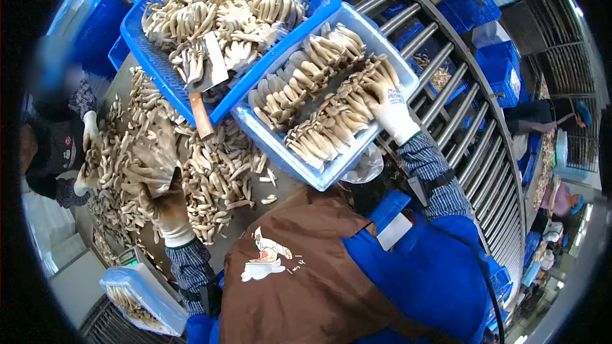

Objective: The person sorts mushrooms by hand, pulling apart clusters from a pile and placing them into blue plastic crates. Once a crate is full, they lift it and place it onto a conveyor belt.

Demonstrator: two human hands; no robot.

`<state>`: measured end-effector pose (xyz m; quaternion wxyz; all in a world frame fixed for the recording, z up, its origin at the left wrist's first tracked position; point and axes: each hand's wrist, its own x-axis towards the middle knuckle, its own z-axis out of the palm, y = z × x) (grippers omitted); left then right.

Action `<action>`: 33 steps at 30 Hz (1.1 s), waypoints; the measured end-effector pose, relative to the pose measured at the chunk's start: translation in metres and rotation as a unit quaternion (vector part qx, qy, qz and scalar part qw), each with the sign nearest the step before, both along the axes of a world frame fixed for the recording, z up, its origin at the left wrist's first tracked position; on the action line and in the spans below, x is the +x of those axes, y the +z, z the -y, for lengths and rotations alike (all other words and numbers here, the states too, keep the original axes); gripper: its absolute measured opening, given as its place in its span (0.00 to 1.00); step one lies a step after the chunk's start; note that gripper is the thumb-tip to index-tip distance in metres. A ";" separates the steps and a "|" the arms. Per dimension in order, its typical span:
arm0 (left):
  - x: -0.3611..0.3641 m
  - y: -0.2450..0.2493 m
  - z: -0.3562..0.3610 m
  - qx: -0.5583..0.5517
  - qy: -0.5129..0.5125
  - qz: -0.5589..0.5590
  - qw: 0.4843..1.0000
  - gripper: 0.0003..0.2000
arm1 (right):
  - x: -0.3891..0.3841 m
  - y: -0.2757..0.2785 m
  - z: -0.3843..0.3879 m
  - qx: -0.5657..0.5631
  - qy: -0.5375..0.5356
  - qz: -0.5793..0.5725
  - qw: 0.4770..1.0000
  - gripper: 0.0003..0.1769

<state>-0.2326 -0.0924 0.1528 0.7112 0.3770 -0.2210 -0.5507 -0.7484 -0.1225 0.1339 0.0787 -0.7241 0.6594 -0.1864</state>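
My right hand (392,113), in a white glove, is at the right end of a pale blue basket (331,175). Its fingers curl over mushrooms (335,118) laid in rows there. My left hand (168,211), in a glove with brown-stained fingers, is at the edge of the loose mushroom pile (217,169). A fan-shaped bunch of mushrooms (151,156) rises from its fingers, which appear closed around the stems, though the grip is partly hidden. A knife (207,83) with a broad blade and wooden handle lies on mushrooms in a blue basket (229,105).
Metal rollers (446,99) of a curved conveyor run along the right. Across the table, a co-worker's gloved hands (90,129) are by the pile. A lined tray of mushrooms (137,306) stands at lower left, near a scale (132,257). Other people are at far right.
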 end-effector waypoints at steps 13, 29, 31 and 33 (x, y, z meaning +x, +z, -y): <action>0.003 -0.020 -0.034 -0.005 -0.068 -0.107 0.992 0.31 | 0.012 -0.005 0.070 0.090 -0.097 0.020 0.991 0.35; 0.032 -0.035 -0.060 0.018 -0.030 -0.089 0.995 0.23 | 0.038 0.033 0.133 0.195 -0.110 0.024 0.974 0.30; 0.039 -0.051 -0.063 0.030 -0.021 -0.111 0.993 0.26 | 0.026 0.021 0.141 0.157 -0.099 0.024 0.982 0.27; 0.037 -0.049 -0.060 0.043 -0.027 -0.134 0.990 0.26 | 0.010 -0.001 0.153 0.149 -0.088 0.057 0.983 0.27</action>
